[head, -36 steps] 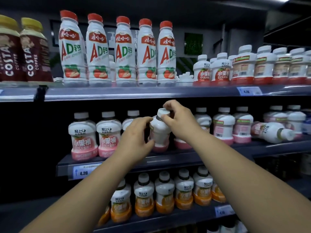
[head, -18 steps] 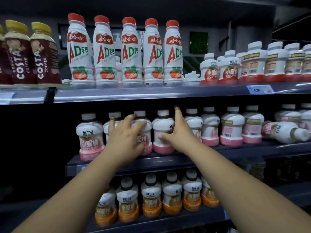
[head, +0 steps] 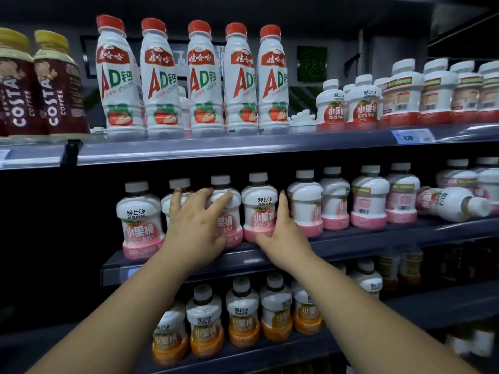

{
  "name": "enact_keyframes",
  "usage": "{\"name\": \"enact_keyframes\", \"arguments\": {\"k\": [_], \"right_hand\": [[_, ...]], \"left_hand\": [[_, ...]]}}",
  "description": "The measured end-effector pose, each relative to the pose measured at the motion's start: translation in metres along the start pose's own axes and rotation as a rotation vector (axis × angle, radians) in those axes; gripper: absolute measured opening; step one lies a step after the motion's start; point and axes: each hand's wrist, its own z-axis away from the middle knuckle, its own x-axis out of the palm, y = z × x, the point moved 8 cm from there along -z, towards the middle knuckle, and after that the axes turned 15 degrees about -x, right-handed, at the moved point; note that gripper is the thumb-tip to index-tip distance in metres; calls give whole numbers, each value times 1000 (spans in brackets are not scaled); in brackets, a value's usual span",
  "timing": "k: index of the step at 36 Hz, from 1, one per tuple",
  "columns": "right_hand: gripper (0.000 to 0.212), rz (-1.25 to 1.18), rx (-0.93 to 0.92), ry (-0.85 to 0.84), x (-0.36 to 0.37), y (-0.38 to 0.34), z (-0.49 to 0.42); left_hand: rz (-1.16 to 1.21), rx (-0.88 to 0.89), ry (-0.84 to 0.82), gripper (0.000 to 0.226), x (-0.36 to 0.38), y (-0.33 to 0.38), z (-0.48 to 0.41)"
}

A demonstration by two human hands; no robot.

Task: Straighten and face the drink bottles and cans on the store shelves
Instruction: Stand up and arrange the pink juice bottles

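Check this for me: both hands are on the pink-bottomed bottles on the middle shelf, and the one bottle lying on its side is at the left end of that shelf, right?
Not quite: the head view shows the toppled bottle toward the right end of the middle shelf, not the left. The left hand and right hand are indeed on the pink-bottomed bottles there.

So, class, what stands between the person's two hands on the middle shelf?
One upright pink-based bottle, label facing out, stands between the left hand and right hand; the head view shows it.
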Motion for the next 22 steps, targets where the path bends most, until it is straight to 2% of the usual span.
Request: {"name": "enact_keyframes", "arguments": {"k": [6,10,12,16,22], "right_hand": [[104,-180,-39,13,-8,9,4],[76,-254,-116,178,-37,21,14],[63,-235,-134,265,-58,30,22],[54,-189,-124,399,-93,58,36],[61,-199,-52,310,-114,108,40]], "left_hand": [[107,-6,41,72,-6,2,4],[318,82,145,57,-22,28,19],[395,133,86,57,-20,52,27],[588,110,-104,62,-3,100,33],[833,-128,-312,92,49,148,19]]}}
